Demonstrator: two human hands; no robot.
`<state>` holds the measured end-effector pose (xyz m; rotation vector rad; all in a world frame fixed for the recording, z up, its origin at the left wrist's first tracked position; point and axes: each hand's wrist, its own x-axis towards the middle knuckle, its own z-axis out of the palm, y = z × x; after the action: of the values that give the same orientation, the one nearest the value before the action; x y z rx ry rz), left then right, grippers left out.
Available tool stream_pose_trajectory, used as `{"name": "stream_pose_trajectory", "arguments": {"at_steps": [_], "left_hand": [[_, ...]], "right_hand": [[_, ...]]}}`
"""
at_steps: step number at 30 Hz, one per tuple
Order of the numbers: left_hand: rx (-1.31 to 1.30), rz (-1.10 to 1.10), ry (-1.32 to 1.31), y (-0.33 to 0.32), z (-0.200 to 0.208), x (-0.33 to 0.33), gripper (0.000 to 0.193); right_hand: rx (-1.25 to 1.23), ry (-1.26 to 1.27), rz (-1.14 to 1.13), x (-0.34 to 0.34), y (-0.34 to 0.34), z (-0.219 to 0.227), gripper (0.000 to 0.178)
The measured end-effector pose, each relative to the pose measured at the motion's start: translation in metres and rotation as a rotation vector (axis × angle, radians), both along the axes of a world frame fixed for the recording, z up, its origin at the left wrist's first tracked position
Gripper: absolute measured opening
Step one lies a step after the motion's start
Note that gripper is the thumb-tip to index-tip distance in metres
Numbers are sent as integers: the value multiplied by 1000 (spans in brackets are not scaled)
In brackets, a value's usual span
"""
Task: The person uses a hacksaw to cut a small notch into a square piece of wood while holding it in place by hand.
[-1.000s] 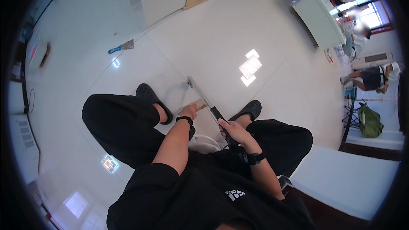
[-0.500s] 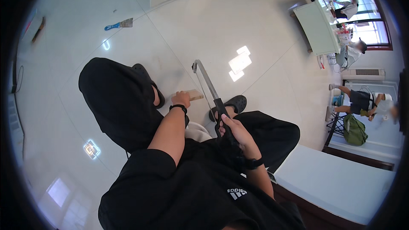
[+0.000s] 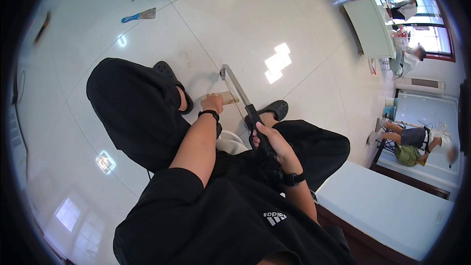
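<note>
My left hand [image 3: 213, 102] is closed over a short pale wooden board [image 3: 228, 97] between my feet. Its fingers wrap the board's near edge, and both ends stick out past them. In my right hand [image 3: 269, 140] is the black handle of a hacksaw [image 3: 237, 86]. The saw's metal frame points away from me, over the board's right end. Its thin blade passes beside or across that end; whether it touches the wood I cannot tell. My black clogs stand either side, the left clog [image 3: 169, 79] and the right clog [image 3: 276, 110].
A putty knife [image 3: 140, 15] with a blue handle lies on the tiled floor, far left. A white-topped bench or table [image 3: 387, 211] is close on my right. At far right are a desk [image 3: 371, 28], several people, and a person [image 3: 417, 136] beside a green bag [image 3: 408, 156].
The view has tipped a little, shifting the floor and putty knife upward. Against the board, the hacksaw has drawn slightly back toward me. The person at right now reaches to the green bag.
</note>
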<state>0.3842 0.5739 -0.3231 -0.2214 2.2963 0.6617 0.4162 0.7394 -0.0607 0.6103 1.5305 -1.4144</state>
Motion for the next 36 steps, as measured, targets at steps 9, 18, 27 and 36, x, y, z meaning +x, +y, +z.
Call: {"name": "stream_pose_trajectory", "arguments": {"at_steps": [9, 18, 27, 36], "left_hand": [[-10, 23, 37, -6, 6, 0, 28], [-20, 65, 114, -4, -3, 1, 32], [-31, 30, 114, -9, -9, 0, 32], [-45, -15, 180, -19, -9, -10, 31]], "right_hand": [[-29, 23, -19, 3, 2, -2, 37], [-50, 34, -15, 2, 8, -2, 33], [-44, 42, 41, 1, 5, -2, 38], [-482, 326, 111, 8, 15, 2, 67]]}}
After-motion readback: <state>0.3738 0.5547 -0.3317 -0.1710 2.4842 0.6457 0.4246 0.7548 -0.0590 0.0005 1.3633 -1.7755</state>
